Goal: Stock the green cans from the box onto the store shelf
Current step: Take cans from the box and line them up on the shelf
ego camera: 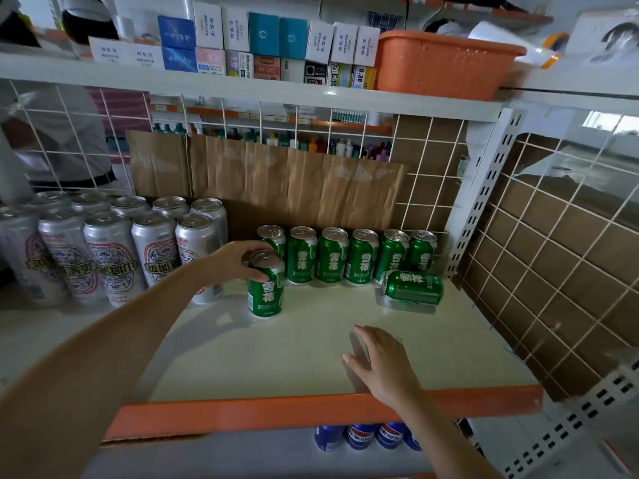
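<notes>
On the white store shelf [311,357], tall silver cans [114,257] crowd the left and a row of green cans [345,257] lines the back, leaving room only in front. The left hand [238,262] curls its fingers round the top of an upright green can [265,288], seemingly to start a second row beside the silver cans. A toppled green can [411,288] blocks the right end, and the right hand [380,364] hovers empty, fingers loosely spread.

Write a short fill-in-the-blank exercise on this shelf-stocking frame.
1. The left hand grips the front can, whose colour is ____.
2. Behind it, ____ green cans stand in the back row.
3. The fallen can lies on its ____ at that row's right end.
4. The right hand holds ____, open over the shelf.
Missing words: green; six; side; nothing.
</notes>
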Demonstrator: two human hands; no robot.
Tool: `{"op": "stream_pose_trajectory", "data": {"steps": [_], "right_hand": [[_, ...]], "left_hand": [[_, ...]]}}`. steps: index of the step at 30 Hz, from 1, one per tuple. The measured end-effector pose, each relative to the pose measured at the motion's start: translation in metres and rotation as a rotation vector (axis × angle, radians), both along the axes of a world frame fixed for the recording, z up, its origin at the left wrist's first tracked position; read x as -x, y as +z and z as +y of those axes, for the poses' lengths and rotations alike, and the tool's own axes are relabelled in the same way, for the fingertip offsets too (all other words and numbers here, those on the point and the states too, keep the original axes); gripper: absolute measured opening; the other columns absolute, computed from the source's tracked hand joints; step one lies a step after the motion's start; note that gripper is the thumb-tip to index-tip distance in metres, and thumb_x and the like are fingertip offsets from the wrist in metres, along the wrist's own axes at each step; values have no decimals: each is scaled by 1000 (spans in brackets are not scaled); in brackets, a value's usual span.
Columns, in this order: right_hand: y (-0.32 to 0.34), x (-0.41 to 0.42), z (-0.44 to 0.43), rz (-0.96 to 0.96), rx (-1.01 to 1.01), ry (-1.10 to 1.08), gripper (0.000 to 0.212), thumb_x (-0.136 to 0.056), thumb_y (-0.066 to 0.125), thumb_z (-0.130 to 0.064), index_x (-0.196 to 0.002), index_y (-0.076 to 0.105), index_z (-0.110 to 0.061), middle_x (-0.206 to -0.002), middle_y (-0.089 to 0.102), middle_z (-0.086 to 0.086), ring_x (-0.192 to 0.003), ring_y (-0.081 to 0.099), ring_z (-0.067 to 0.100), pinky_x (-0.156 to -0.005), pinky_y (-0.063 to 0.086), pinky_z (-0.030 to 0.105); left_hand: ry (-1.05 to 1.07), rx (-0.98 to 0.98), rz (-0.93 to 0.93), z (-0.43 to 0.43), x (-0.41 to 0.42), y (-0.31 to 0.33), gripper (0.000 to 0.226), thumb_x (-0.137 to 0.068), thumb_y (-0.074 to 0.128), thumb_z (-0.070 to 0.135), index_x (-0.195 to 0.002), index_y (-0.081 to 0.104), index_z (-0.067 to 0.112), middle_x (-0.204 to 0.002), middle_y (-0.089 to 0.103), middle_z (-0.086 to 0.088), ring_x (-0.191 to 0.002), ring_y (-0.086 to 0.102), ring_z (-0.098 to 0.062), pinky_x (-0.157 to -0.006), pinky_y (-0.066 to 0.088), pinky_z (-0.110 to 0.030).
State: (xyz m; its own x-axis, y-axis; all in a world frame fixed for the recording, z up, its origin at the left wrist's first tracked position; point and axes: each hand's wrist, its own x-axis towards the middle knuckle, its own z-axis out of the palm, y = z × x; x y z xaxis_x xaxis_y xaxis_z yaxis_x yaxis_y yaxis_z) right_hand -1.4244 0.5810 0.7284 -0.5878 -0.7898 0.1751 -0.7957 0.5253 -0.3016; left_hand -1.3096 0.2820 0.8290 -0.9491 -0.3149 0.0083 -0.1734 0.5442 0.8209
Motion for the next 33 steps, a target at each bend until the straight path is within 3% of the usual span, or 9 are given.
{"op": "stream_pose_trajectory", "data": {"steps": [5,8,12,16,20,25,27,30,33], "right_hand": [[2,0,0,-1,-19,3,58,-92,44,-52,-142,34,-24,-142,42,-8,-132,37,10,-110,25,25],[3,0,0,-16,-38,6,63,-89,36,-59,-142,33,-25,-142,42,-9,-131,37,9,-109,24,25],[3,-1,1,-31,-41,4,95,-67,8,-78,-142,33,-25,-141,42,-9,-131,37,9,-109,25,24],[2,-1,0,-32,-34,-9,96,-66,6,-77,-142,34,-25,-140,43,-9,-131,38,9,-109,26,24],[2,-1,0,-38,-49,-8,76,-81,26,-69,-142,34,-25,-140,43,-9,-130,38,9,-109,27,24],[2,-1,-1,-36,-59,-14,73,-82,28,-67,-141,35,-25,-140,43,-9,-130,39,9,-110,28,25],[3,-2,-1,-40,-70,-14,80,-78,20,-73,-142,34,-26,-141,42,-9,-131,37,10,-110,26,26],[2,-1,0,-28,-65,-11,61,-91,38,-58,-142,33,-25,-142,41,-9,-132,36,10,-111,24,25],[2,0,0,-26,-66,-9,56,-93,43,-52,-142,33,-25,-142,40,-9,-133,35,9,-111,23,25]], "left_hand": [[-19,-13,-52,-9,5,2,52,-77,70,0,-121,51,20,-116,58,-5,-103,59,-18,-77,57,-28],[-29,-20,-59,-11,8,3,51,-78,69,-2,-120,51,20,-114,58,-3,-100,60,-14,-73,57,-25],[14,56,-60,-15,13,1,61,-77,70,-1,-132,45,12,-122,50,-6,-110,52,-21,-69,55,-16],[42,121,-76,-18,18,2,65,-79,70,4,-137,41,13,-121,43,-6,-109,46,-18,-67,47,-14],[45,151,-82,-21,21,2,65,-79,70,6,-137,42,16,-123,41,-11,-112,44,-21,-72,45,-17],[32,201,-99,-20,21,4,62,-82,68,7,-137,42,20,-111,37,-7,-108,42,-23,-83,43,-21],[27,192,-112,-20,20,4,62,-83,67,6,-137,41,21,-112,36,-7,-107,41,-22,-85,41,-23],[15,167,-113,-18,19,5,63,-83,66,4,-137,40,21,-114,36,-7,-108,41,-21,-88,42,-25],[20,191,-116,-19,18,4,64,-83,67,6,-138,39,25,-111,38,-6,-107,42,-21,-96,42,-32]]}}
